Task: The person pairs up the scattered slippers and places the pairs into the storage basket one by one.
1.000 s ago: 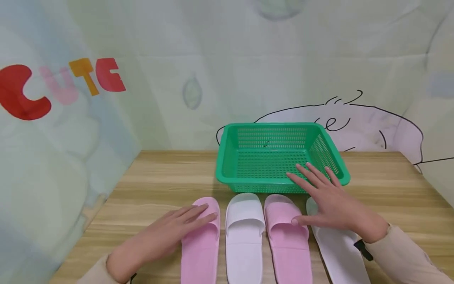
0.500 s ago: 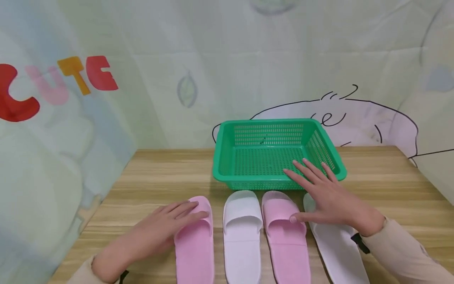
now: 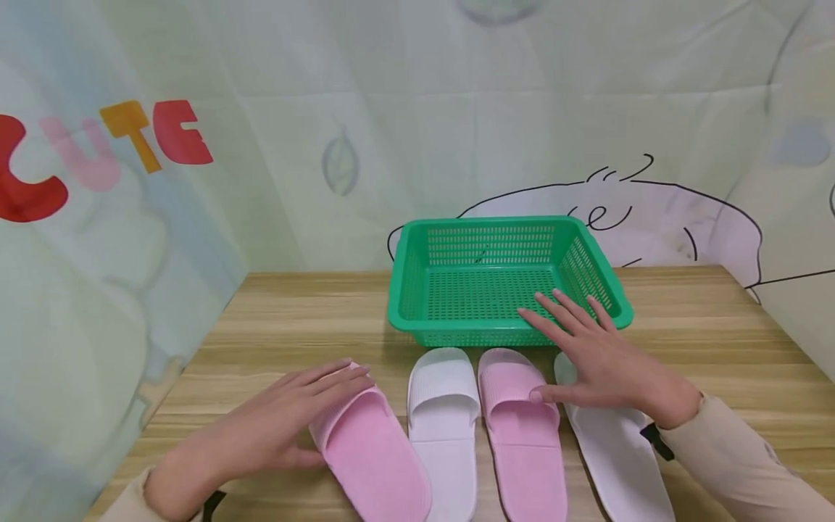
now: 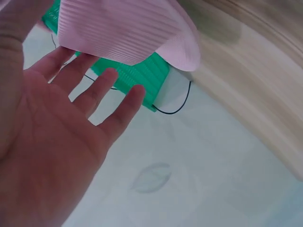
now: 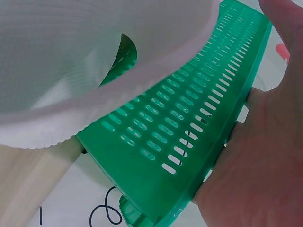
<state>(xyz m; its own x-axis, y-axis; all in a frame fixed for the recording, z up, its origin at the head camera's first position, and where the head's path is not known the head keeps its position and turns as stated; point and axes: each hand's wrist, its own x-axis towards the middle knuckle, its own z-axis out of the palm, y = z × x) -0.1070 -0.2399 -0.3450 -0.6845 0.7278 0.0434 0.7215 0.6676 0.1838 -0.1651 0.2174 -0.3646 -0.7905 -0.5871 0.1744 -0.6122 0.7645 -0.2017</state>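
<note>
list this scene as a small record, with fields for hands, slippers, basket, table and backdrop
left hand: holds a flat pink ribbed-strap slipper, set askew
other slippers, left to right: white ribbed-strap slipper, second pink slipper, far white slipper
overlap: held slipper's heel covers part of the white ribbed-strap slipper in the head view
basket: green, rectangular, perforated plastic, beyond the slippers' toes
right hand: fingers spread over the basket's front rim, touch unclear
table: flat, wood-grain
backdrop: pale printed cloth with colourful "CUTE" letters
</note>
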